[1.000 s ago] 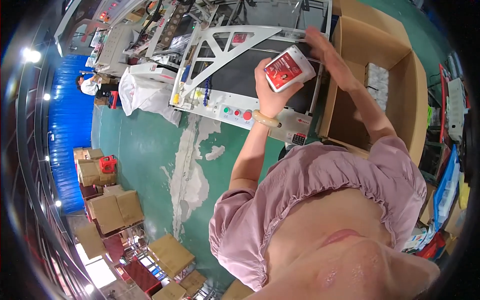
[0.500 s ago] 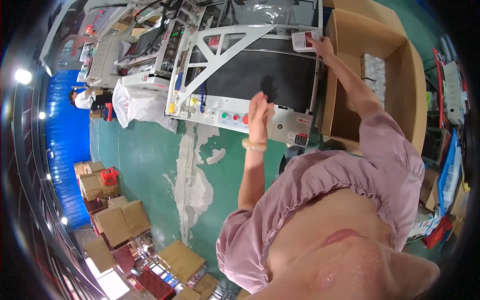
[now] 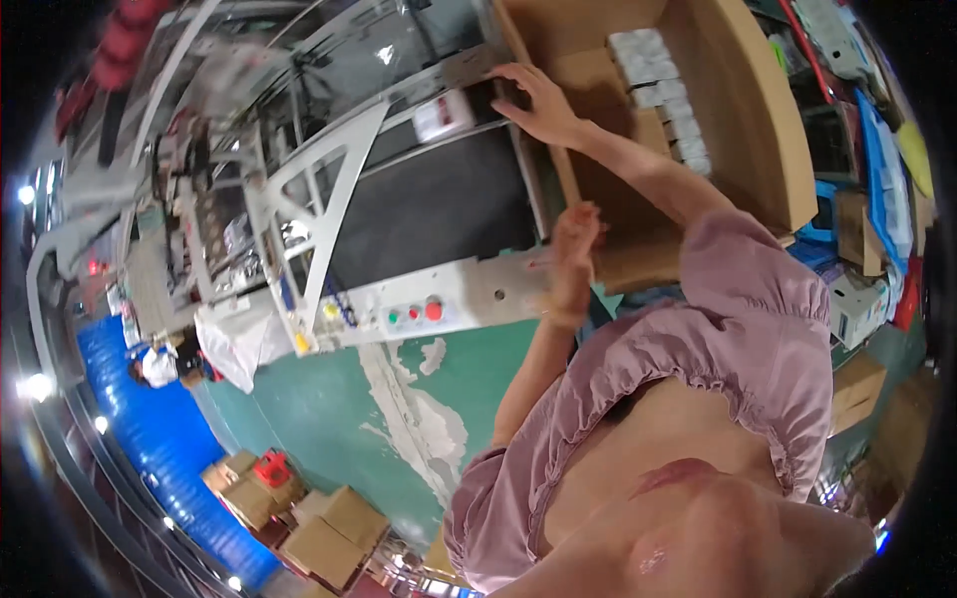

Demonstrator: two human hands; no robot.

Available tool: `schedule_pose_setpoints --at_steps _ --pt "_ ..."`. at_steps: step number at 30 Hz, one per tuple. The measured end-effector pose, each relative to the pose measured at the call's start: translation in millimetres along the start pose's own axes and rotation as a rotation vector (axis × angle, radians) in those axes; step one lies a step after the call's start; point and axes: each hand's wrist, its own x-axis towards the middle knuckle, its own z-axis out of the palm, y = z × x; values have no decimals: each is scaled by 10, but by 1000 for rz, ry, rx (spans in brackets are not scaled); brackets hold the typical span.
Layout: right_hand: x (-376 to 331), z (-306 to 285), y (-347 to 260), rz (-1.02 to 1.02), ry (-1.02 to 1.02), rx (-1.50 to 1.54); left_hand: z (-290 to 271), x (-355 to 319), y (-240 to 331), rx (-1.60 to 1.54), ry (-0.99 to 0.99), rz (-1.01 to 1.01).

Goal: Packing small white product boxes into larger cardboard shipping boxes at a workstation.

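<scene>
My right hand reaches left over the rim of a large cardboard box, fingers spread and holding nothing. It hovers at the far end of a black conveyor belt, close to a small white and red package lying on the belt; whether it touches the package is unclear. My left hand is raised, empty, with its fingers loosely extended, at the belt's near right corner beside the box wall. Rows of white packages lie inside the box.
A white control panel with green and red buttons fronts the conveyor's metal frame. Another person stands far left by a blue curtain. Several cardboard boxes lie on the green floor, and more boxes and clutter stand at the right.
One second ago my left hand held a red and white package; now that hand is empty and lower. My right hand has moved from the box rim over the belt's far end.
</scene>
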Motion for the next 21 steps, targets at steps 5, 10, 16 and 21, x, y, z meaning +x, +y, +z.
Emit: schedule_pose_setpoints --at_steps 5,10,16,21 --pt "-367 -1029 2003 204 -24 -316 1088 1606 -1345 -481 32 -440" --pt "-203 -1278 3578 379 -398 -775 1000 3213 -2677 -838 -126 -493" --pt "-26 -929 4408 420 -477 -866 854 3857 -2875 -740 83 -618" --pt "-149 -879 4050 495 -598 -971 912 3951 -2829 -760 202 -715"
